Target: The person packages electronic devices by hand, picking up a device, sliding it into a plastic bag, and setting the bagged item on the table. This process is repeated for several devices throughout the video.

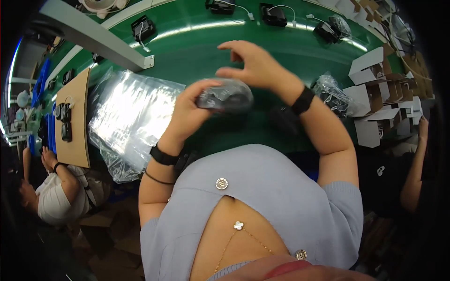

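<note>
My left hand (190, 110) is closed around a dark rounded device in a clear plastic bag (228, 97), held above the green table. Just beyond it hovers my right hand (257, 65), with its thumb and index finger stretched apart and nothing visible between them. A stack of clear plastic bags (136, 114) lies flat to the left of my left hand. Under my right forearm sits a dark object (285, 119), too shaded to identify. Black bands circle both of my wrists.
Black devices with white cables (143, 29) are spaced along the green table's (187, 40) far side. A grey metal post (101, 40) slants in from the upper left. Open white boxes (370, 93) and a bagged black bundle (332, 93) lie right. People work on both sides.
</note>
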Tool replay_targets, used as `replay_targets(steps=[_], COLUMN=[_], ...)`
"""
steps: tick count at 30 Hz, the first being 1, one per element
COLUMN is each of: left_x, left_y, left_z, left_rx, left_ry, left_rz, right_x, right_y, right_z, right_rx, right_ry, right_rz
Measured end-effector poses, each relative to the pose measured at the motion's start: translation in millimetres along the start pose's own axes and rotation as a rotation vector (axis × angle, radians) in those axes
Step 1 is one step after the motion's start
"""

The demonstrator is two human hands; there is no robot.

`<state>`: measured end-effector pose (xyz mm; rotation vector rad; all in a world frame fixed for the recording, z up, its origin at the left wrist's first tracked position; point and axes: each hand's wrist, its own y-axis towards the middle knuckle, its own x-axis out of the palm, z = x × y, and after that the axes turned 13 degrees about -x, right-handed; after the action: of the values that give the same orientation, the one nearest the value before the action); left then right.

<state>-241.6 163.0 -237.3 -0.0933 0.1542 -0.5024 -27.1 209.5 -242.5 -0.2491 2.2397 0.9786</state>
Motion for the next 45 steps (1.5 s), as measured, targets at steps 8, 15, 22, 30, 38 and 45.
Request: replay_targets(steps=[8,15,22,30,38,45], left_x=[-97.3,-131.7,-85.1,32.3,2.8,-37.0], left_y=[54.4,125.3,113.5,20.0,-7.6,-17.8], left_z=[19.4,-28.0,15.8,33.8,10.9,-7.8], left_rx=[-0.185,-0.166,0.525,0.329,-0.124,-0.199], left_ry=[-0.551,-0.420,0.884,0.489,-0.657,-1.029], left_rz=[0.301,0.350,0.861,0.392,-0.043,-0.092], right_x=[-201.3,-194.0,-209.9,-24.8,6.5,6.6], right_y=[-20.8,-56.7,-60.0,24.8,28.7,32.2], right_z=[207.2,213.7,194.4,-38.5,-56.1,-92.4], right_rx=[0.377,0.825,0.633,0.628,0.353,0.237], right_ry=[-0.870,-0.788,-0.186,1.077,0.920,0.691], right_rz=[-0.447,-0.418,0.142,0.241,0.393,0.189])
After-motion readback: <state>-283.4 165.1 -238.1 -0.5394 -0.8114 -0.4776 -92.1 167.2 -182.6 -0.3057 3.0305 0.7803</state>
